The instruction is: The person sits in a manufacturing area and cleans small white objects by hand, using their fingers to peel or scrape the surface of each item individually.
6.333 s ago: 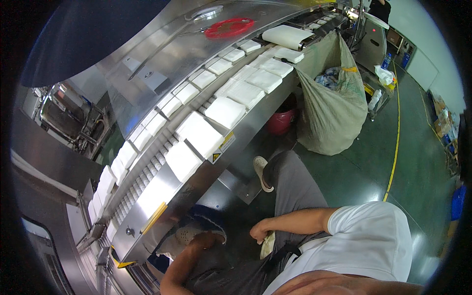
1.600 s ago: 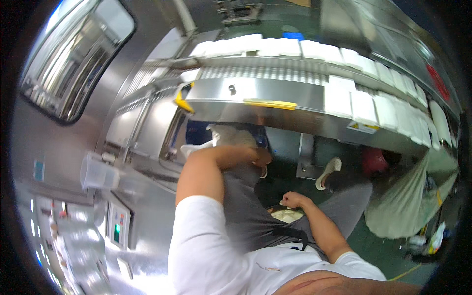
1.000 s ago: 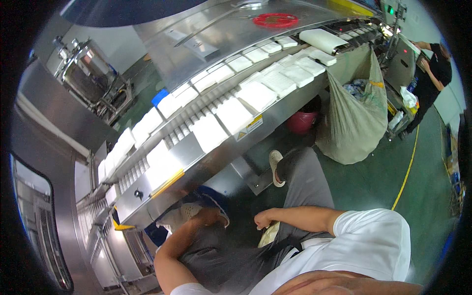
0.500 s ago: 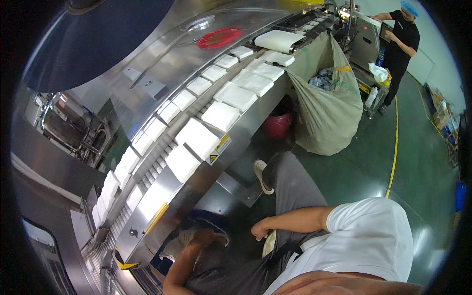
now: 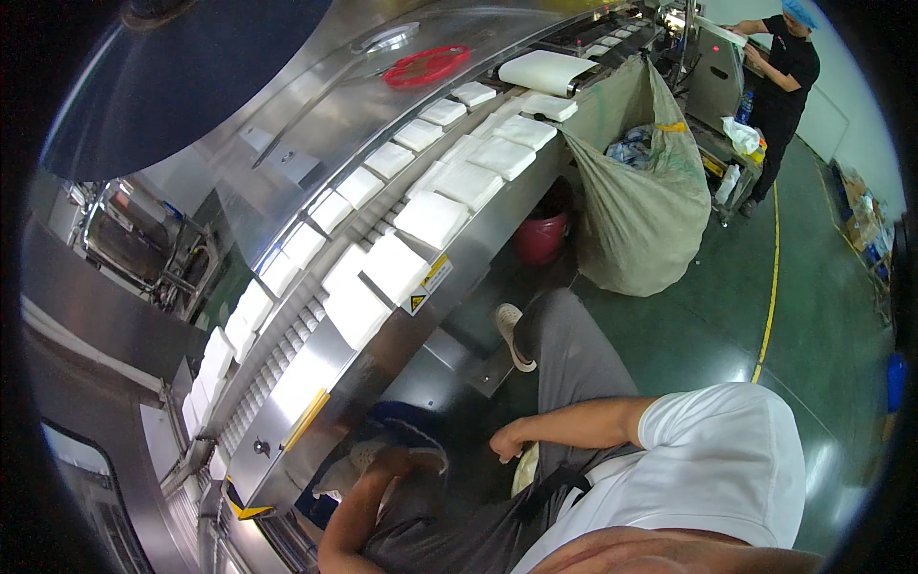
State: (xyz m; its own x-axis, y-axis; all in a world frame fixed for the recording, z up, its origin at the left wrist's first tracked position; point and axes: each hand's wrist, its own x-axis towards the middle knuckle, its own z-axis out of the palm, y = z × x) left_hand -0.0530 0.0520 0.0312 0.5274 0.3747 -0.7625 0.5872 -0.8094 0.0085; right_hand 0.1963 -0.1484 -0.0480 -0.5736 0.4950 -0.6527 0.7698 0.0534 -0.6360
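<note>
My left hand (image 5: 394,461) hangs low over my left knee, beside a pale shoe (image 5: 368,453); its fingers lie in shadow. My right hand (image 5: 507,442) rests by my right thigh with its fingers curled in and nothing visible in them. Just below it shows a pale rounded thing (image 5: 526,469), partly covered by my leg. Both hands are apart from the steel conveyor (image 5: 296,383) in front of me. White flat packs (image 5: 432,219) lie along its near side, and a second line of white packs (image 5: 360,187) runs behind a divider.
A large beige sack (image 5: 645,230) hangs at the conveyor's far end, with a red bucket (image 5: 541,239) beneath the conveyor. A red ring-shaped thing (image 5: 426,66) lies on the steel surface. A co-worker (image 5: 789,72) in a blue cap stands by a machine, far right.
The white packs have shifted along the conveyor, and more now lie behind the near row. The co-worker's hands have moved up to a white flat thing. My hands have hardly moved.
</note>
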